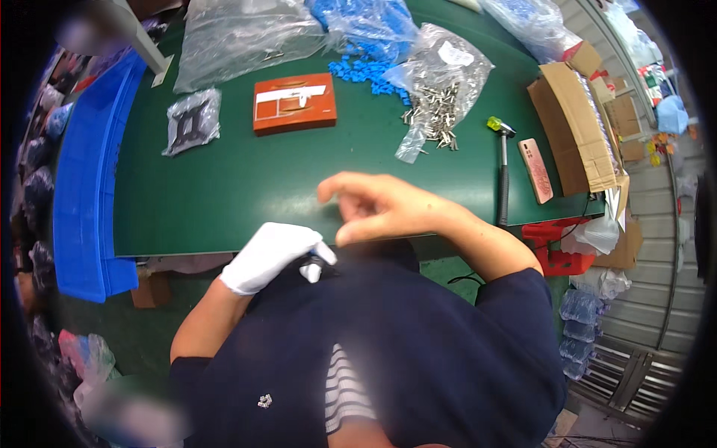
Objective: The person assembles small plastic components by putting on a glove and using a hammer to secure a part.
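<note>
A white glove covers my left hand, which is closed around a small black part just off the table's front edge. Most of that part is hidden by the fingers. My bare right hand hovers above the front of the green table, thumb and forefinger apart, with nothing seen between them. Beyond the hands lies an orange-brown block with a white strip and a small white piece on top. To its left is a clear bag of black parts.
Small metal pins spill from a clear bag, beside loose blue pieces. A hammer, a pink phone and an open cardboard box line the right side. A long blue bin stands along the left edge.
</note>
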The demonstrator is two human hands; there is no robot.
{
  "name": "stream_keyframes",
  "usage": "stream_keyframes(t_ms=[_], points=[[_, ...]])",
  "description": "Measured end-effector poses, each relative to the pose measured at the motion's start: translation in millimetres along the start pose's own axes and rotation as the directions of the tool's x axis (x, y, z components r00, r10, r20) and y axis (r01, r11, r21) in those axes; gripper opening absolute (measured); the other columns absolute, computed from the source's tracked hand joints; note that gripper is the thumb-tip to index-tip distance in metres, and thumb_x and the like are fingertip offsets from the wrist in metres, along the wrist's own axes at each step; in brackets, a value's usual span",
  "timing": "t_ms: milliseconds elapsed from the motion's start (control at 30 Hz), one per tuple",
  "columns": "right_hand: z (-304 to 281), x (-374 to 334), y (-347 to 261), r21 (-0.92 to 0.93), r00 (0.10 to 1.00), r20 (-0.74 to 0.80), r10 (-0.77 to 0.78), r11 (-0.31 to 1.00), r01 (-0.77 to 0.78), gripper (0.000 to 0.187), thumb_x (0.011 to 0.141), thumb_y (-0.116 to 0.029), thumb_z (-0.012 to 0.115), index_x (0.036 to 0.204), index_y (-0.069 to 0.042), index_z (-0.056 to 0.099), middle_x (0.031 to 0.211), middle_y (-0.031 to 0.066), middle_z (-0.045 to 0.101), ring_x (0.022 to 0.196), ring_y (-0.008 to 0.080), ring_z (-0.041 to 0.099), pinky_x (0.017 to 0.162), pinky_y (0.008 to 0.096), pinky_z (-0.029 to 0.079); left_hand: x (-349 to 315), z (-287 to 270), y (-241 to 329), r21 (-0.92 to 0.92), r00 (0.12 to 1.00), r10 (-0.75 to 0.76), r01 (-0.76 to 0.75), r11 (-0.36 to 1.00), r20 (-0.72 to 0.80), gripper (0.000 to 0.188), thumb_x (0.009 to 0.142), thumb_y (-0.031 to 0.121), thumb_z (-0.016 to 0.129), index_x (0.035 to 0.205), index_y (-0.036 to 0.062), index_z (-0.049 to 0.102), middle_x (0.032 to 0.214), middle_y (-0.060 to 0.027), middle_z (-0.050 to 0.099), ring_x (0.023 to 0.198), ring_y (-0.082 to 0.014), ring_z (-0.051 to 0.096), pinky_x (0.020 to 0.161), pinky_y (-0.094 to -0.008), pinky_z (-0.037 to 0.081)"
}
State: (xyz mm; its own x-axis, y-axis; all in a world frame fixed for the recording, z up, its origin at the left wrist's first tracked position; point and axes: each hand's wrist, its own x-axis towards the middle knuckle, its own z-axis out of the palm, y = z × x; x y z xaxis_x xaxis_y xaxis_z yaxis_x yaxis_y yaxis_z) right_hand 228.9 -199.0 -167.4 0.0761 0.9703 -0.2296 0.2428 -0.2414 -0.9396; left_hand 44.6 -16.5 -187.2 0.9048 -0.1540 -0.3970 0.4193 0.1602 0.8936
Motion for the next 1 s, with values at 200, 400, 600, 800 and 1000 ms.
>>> stream_keyframes(t_ms=[200, 400, 600, 800, 1000], points=[[-99.5, -44.2, 49.6, -0.695, 0.770, -0.587, -0.250, 0.644, -0.320, 0.023, 0.095, -0.018, 0.062, 0.112, -0.003, 0.067, 0.103, 0.0140, 0.069, 0.095, 0.0311, 0.067, 0.083, 0.0384, 0.052, -4.6, -26.2, -9.9, -0.398, 0.945, 0.315, -0.324, 0.858, -0.090, 0.071, 0.080, 0.004, 0.070, 0.144, -0.0041, 0.039, 0.120, -0.0174, 0.064, 0.115, -0.0280, 0.064, 0.103, -0.0378, 0.047], [-115.9, -45.6, 84.2, -0.639, 0.684, -0.727, -0.060, 0.425, -0.642, 0.024, 0.093, -0.027, 0.062, 0.107, -0.009, 0.069, 0.108, 0.0102, 0.065, 0.097, 0.0358, 0.065, 0.083, 0.0450, 0.053, 22.9, -13.4, -11.4, -0.399, 0.950, 0.310, -0.302, 0.866, -0.046, 0.054, 0.091, 0.007, 0.058, 0.140, -0.0086, 0.044, 0.113, -0.0160, 0.067, 0.103, -0.0218, 0.065, 0.096, -0.0335, 0.047], [-121.8, -52.2, 94.7, -0.611, 0.651, -0.742, -0.161, 0.561, -0.559, 0.019, 0.091, -0.027, 0.064, 0.101, -0.012, 0.070, 0.098, 0.0087, 0.065, 0.091, 0.0335, 0.066, 0.079, 0.0434, 0.052, 40.5, -8.0, -9.7, -0.351, 0.951, 0.300, -0.308, 0.884, -0.079, 0.041, 0.099, 0.012, 0.054, 0.136, -0.0057, 0.049, 0.107, -0.0132, 0.067, 0.100, -0.0185, 0.065, 0.094, -0.0316, 0.047], [-117.6, -57.9, 81.2, -0.438, 0.554, -0.809, -0.196, 0.830, -0.346, 0.016, 0.091, -0.015, 0.068, 0.100, -0.002, 0.068, 0.088, 0.0015, 0.061, 0.077, 0.0104, 0.058, 0.069, 0.0265, 0.047, 51.2, -0.3, -5.9, -0.306, 0.924, 0.367, -0.382, 0.872, -0.107, 0.041, 0.100, 0.013, 0.052, 0.137, -0.0042, 0.047, 0.112, -0.0127, 0.067, 0.104, -0.0198, 0.065, 0.097, -0.0353, 0.048], [-54.7, -14.2, 25.3, -0.323, 0.784, -0.442, -0.436, 0.893, 0.314, 0.011, 0.091, -0.002, 0.066, 0.101, -0.001, 0.068, 0.098, 0.0061, 0.064, 0.094, 0.0168, 0.059, 0.082, 0.0296, 0.046, 54.0, 4.4, -5.1, -0.453, 0.965, 0.254, -0.252, 0.855, -0.058, 0.039, 0.102, 0.017, 0.046, 0.134, -0.0064, 0.051, 0.110, -0.0144, 0.068, 0.099, -0.0213, 0.067, 0.093, -0.0348, 0.051]])
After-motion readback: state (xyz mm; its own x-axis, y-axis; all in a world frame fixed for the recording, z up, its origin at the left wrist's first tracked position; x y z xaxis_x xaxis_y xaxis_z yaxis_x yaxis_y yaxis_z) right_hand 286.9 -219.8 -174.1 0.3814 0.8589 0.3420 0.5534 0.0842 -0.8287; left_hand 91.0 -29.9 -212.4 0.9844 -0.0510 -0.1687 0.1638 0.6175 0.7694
